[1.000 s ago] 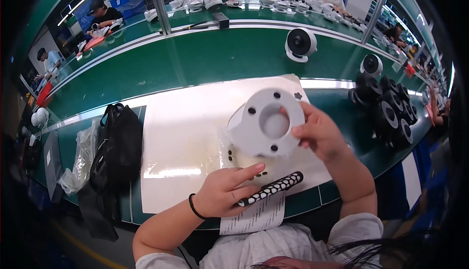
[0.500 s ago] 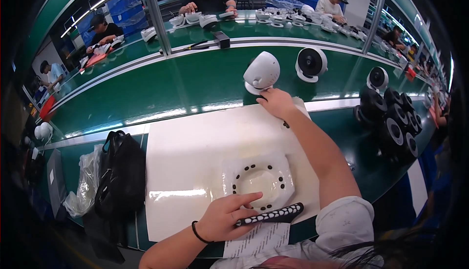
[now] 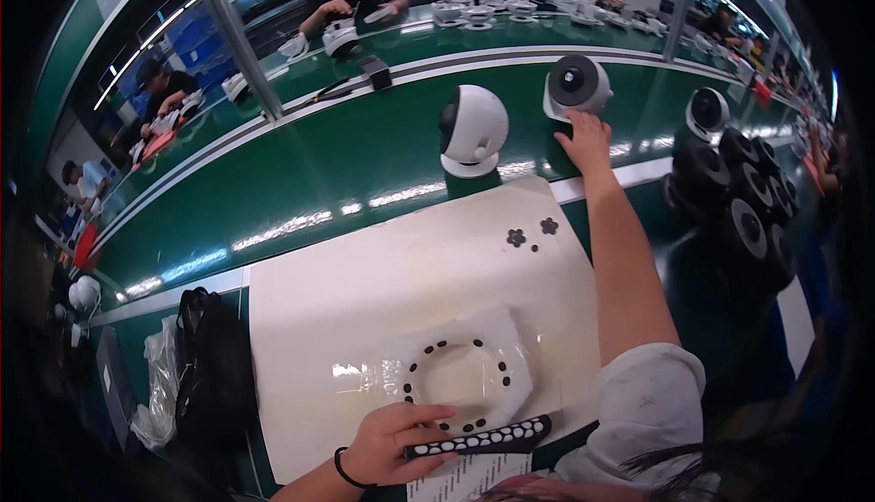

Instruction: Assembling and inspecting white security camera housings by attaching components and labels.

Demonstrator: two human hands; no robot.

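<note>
My left hand [image 3: 396, 440] is at the near edge of a cream mat [image 3: 305, 347]. It grips one end of a black strip with white oval spots [image 3: 497, 438], index finger extended above it. Beside those fingers lies a translucent white pad [image 3: 524, 379] with black oval dots set in a ring. My right hand [image 3: 588, 140] reaches far across the bench, fingers closed at the base of a white round-headed device [image 3: 597, 92] with a dark round front. A similar white device [image 3: 478, 128] stands to its left, apart from both hands.
Two dark flower-shaped pieces [image 3: 517, 238] lie on the mat's far right. Black round parts [image 3: 747, 210] are piled at right, behind them a smaller white device [image 3: 708, 112]. A black bag [image 3: 214, 374] and clear plastic [image 3: 159, 384] lie left. Co-workers [image 3: 351, 1] sit beyond the metal rail.
My right hand has moved right, from the base of the left white device to that of the other. Both devices now face differently. My left hand stays on the strip; the view has shifted.
</note>
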